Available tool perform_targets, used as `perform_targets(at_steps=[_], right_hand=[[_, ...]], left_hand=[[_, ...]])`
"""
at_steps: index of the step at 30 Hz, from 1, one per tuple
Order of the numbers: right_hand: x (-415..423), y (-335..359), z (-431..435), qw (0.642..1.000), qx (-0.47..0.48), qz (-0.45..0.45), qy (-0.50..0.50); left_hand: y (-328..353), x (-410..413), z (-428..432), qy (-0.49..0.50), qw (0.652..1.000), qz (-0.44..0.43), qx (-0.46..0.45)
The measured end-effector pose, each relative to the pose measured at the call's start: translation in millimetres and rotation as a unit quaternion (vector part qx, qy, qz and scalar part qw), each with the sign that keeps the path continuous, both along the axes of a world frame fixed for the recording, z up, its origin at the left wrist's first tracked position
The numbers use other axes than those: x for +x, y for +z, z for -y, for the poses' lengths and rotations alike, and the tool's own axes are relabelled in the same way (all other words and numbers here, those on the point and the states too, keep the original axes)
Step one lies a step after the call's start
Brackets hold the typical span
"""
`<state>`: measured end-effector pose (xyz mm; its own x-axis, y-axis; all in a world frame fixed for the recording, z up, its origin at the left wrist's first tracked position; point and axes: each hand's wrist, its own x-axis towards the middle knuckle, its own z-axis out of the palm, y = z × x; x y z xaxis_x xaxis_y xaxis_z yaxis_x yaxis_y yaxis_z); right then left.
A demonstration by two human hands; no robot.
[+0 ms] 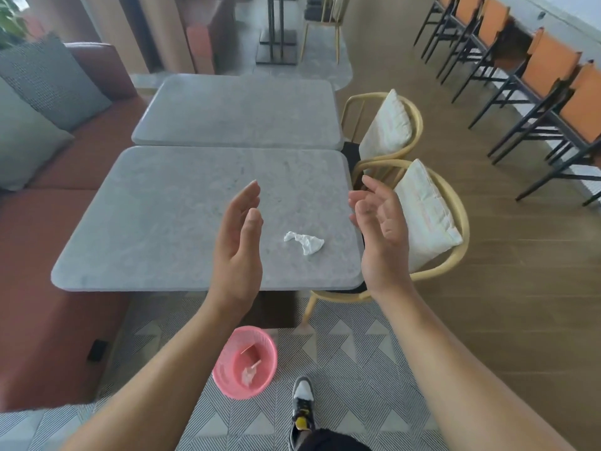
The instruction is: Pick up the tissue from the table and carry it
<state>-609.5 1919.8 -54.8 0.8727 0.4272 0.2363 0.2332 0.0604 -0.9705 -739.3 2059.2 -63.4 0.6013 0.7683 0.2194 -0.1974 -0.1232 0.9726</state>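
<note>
A crumpled white tissue (305, 242) lies on the near grey stone table (156, 222), close to its front right corner. My left hand (239, 245) is raised over the table to the left of the tissue, palm facing right, fingers straight, holding nothing. My right hand (382, 229) hovers at the table's right edge, palm facing left, fingers loosely bent and empty. The tissue sits between the two hands, touched by neither.
A pink plastic basket (224, 379) holding bits of litter stands on the patterned floor below the table's front edge, near my shoe (302, 408). A second grey table (237, 112) adjoins behind. Two wooden chairs with white cushions (426, 216) stand right; a red sofa (39, 255) left.
</note>
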Motion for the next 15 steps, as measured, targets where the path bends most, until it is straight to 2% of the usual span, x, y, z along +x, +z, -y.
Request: perform_targets(at_steps=[15], right_hand=[[96, -65, -69, 0.997, -0.04, -0.064, 0.021]], left_hand=[[-61, 91, -52, 0.007, 0.996, -0.081, -0.029]])
